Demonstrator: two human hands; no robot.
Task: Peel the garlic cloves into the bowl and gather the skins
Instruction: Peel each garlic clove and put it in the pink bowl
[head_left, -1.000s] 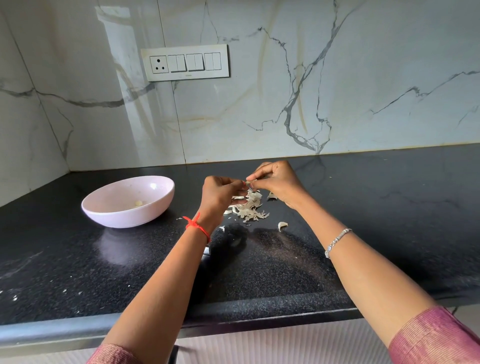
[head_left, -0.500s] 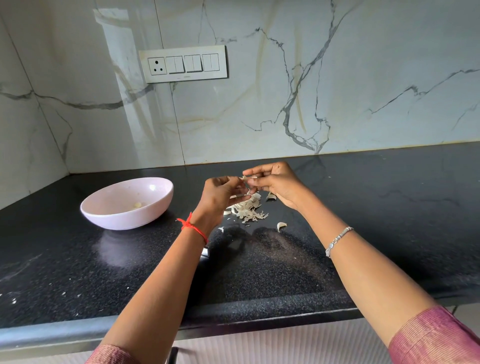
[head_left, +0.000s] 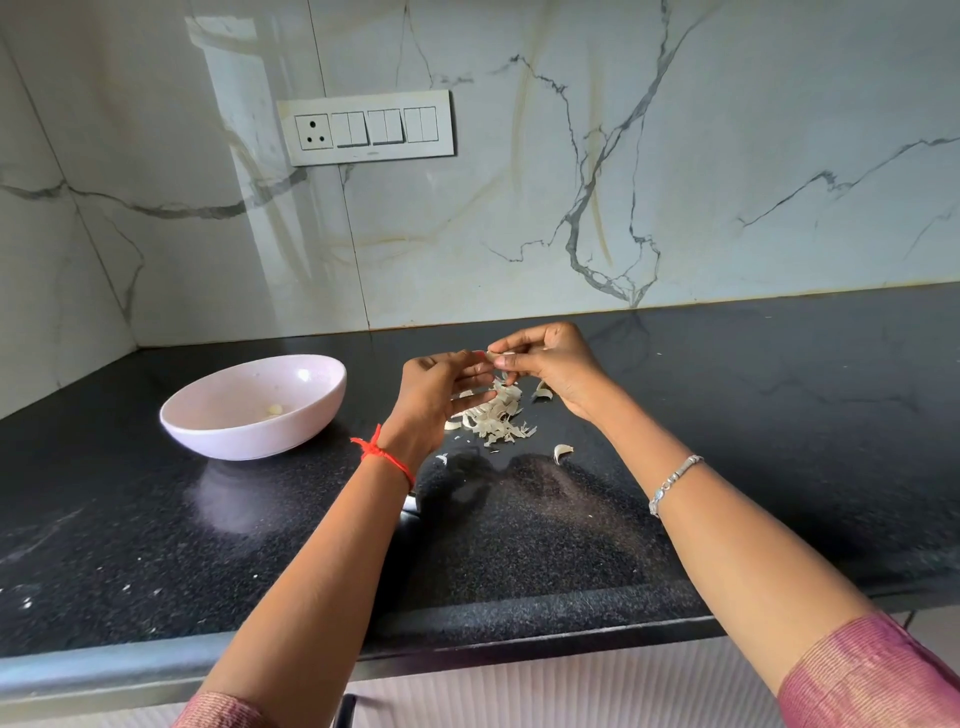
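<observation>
Right now a garlic clove (head_left: 493, 357) is pinched between the fingertips of the left hand (head_left: 441, 389) and right hand (head_left: 550, 364), both closed on it, up above the pile of skins (head_left: 493, 415) and well right of the bowl (head_left: 249, 415). If that papery skin slips, the clove could drop into the pile, not the bowl, and skins could scatter across the black counter (head_left: 779, 441)

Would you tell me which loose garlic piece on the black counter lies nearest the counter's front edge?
The curled pale piece, alone in front of the skin pile, below the right hand.
</observation>
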